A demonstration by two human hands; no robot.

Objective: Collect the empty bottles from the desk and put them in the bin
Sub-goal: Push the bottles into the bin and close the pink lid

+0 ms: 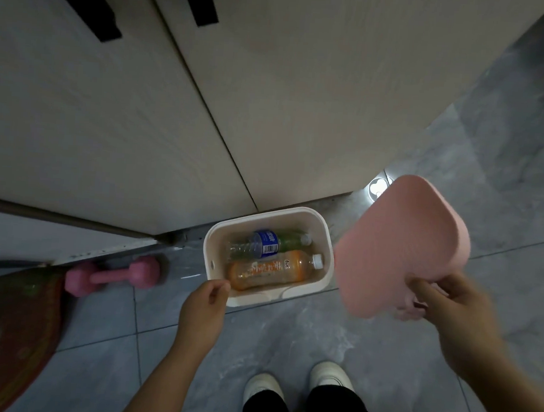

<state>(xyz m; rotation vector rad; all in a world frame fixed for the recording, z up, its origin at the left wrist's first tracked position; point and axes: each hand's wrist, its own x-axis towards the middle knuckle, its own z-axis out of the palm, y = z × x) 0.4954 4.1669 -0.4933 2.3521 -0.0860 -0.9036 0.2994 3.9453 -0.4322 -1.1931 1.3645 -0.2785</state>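
A white bin [324,241] stands open on the grey tiled floor by the cabinet. Inside lie three empty bottles: an orange-labelled one [269,270] in front, a clear one with a blue label [261,245] and a green one [291,239] behind. My left hand [207,304] hovers at the bin's near left corner with its fingers curled, holding nothing. My right hand [450,302] grips the near edge of the pink bin lid [399,247], which hangs tilted in the air to the right of the bin.
Cream cabinet doors [175,102] with black handles rise behind the bin. A pink dumbbell [114,275] lies on the floor to the left, beside a dark red mat [8,325]. My two white shoes [296,384] stand just before the bin.
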